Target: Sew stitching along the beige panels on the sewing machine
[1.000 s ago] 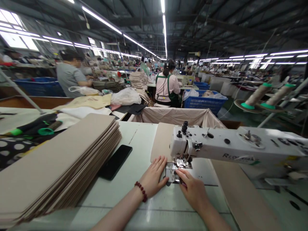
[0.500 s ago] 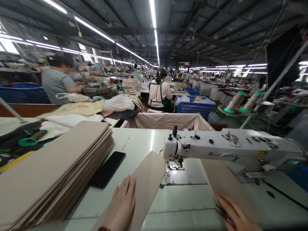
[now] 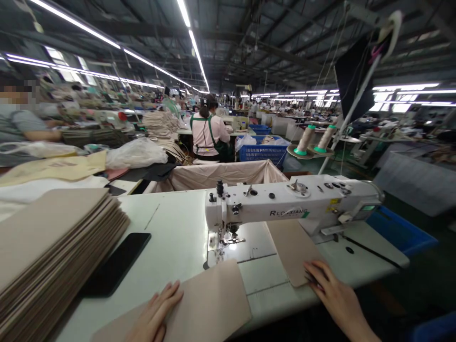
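Observation:
My left hand (image 3: 156,311) lies with fingers stretched out on a beige panel (image 3: 212,304) near the table's front edge, in front of the sewing machine (image 3: 256,204). My right hand (image 3: 329,285) is closed around a small dark tool (image 3: 313,280) that looks like thread snips, mostly hidden by the fingers. Those fingers rest at the near end of a second beige panel (image 3: 294,251), which runs back under the machine's arm. The presser foot (image 3: 233,241) has no panel under it.
A tall stack of beige panels (image 3: 53,232) stands at the left, with a black phone (image 3: 117,263) beside it. Behind the table is a cloth-lined bin (image 3: 221,175). Thread cones (image 3: 305,140) stand behind the machine. Co-workers (image 3: 208,128) sit farther off.
The view has turned to the right. My left hand and its panel have come back from beside the needle toward the front edge, and the panel has turned. The right hand stays at its panel.

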Demonstrator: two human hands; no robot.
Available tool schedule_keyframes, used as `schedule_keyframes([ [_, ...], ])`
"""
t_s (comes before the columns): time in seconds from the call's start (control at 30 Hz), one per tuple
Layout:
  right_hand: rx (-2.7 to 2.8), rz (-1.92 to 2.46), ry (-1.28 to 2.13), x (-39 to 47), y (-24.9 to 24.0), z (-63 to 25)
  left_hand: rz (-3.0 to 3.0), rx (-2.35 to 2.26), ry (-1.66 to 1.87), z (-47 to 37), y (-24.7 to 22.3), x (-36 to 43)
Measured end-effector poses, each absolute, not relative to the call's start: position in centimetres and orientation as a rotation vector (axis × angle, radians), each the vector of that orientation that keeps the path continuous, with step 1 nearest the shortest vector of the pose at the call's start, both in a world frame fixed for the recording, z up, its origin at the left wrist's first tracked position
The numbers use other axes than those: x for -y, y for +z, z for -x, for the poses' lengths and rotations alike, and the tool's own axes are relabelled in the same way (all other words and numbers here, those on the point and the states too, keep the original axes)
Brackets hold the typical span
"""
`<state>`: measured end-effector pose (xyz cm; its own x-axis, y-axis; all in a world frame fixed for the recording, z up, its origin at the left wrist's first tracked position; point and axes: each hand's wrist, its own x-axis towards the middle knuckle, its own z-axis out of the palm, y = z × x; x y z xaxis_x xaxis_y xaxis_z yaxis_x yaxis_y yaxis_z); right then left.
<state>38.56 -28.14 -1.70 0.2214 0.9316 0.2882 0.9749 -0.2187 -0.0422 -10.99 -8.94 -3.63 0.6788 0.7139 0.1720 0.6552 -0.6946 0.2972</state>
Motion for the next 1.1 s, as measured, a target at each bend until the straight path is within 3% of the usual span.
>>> schedule_keyframes([
  [0.3,1.664,2.291,-0.28,24.7,0.3,-36.2,-2.66,-0.982,0.478,2.9,0.4,8.9],
  [0.57,1.385,1.882,0.412,27.9,-0.5,-27.1,-2.506,-0.767,0.403,-6.6,0.8,15.7],
  [0.87,1.138,1.573,0.804,28.1,-1.9,-23.3,-2.611,-0.835,0.45,-8.3,-1.6,17.4],
  [1.1,1.169,1.864,0.453,28.9,-3.0,-23.0,-2.293,-0.833,0.441,-8.4,0.4,17.7],
])
